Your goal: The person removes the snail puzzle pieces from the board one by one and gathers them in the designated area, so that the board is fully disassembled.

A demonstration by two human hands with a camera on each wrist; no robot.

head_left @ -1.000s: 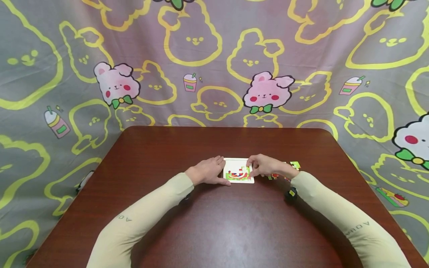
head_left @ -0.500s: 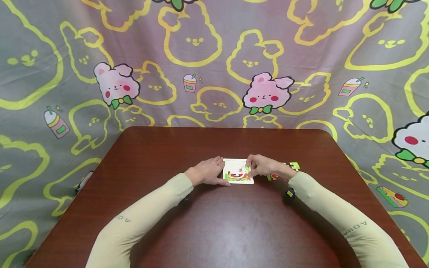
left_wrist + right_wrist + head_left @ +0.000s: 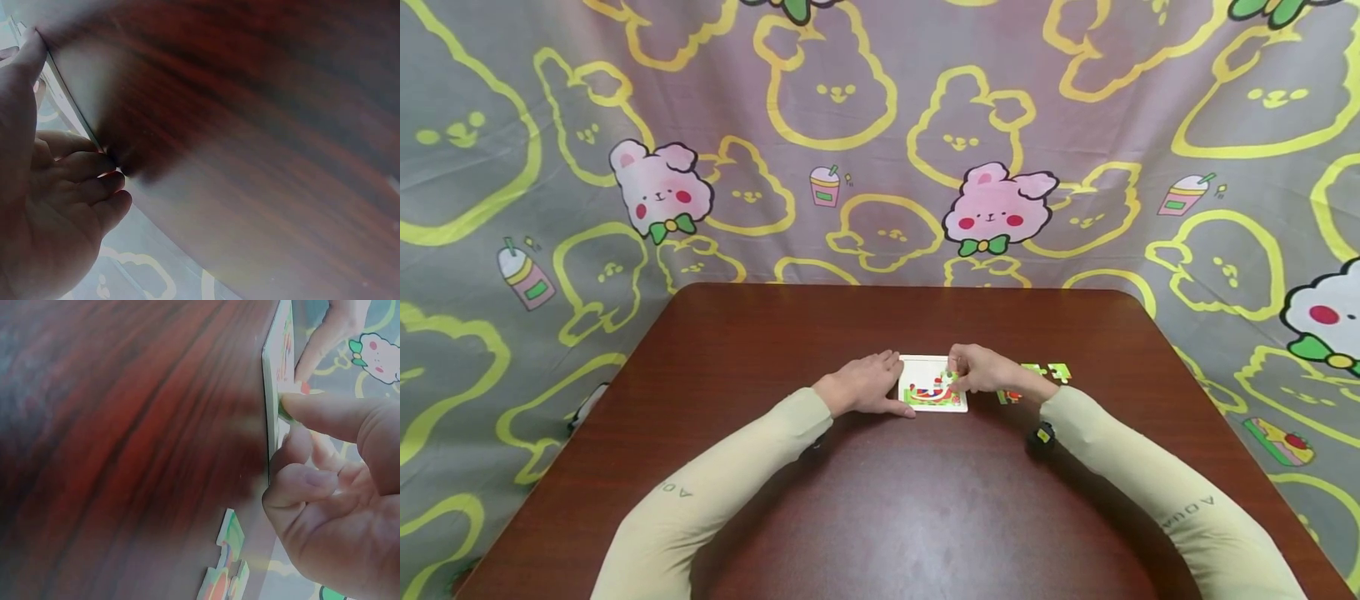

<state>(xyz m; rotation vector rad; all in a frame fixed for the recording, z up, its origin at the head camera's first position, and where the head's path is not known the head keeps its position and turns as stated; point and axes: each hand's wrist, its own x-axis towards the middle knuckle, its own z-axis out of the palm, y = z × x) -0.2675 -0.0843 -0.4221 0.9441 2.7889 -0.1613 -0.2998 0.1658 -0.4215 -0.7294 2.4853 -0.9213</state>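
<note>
A white-framed jigsaw board (image 3: 917, 369) lies on the table, its lower part filled with red, green and blue picture pieces. My left hand (image 3: 868, 383) rests against the board's left side, thumb at the near corner and fingers stretched along the edge. Over the board's right part, my right hand (image 3: 987, 369) pinches a puzzle piece (image 3: 285, 412) between thumb and forefinger. Only a green bit of that piece shows in the right wrist view; fingertips cover the rest. The left wrist view shows the left hand (image 3: 62, 206) from the palm side, fingertips at the board's edge.
Several loose puzzle pieces (image 3: 1060, 372) lie right of the board, partly behind the right wrist; some pieces (image 3: 232, 534) also show below the hand in the right wrist view. The brown table (image 3: 880, 500) reaches back to a patterned curtain (image 3: 880, 133).
My right hand has shifted slightly left and away from me over the board, uncovering more of the loose pieces and the board's lower right corner. The left hand stays in place.
</note>
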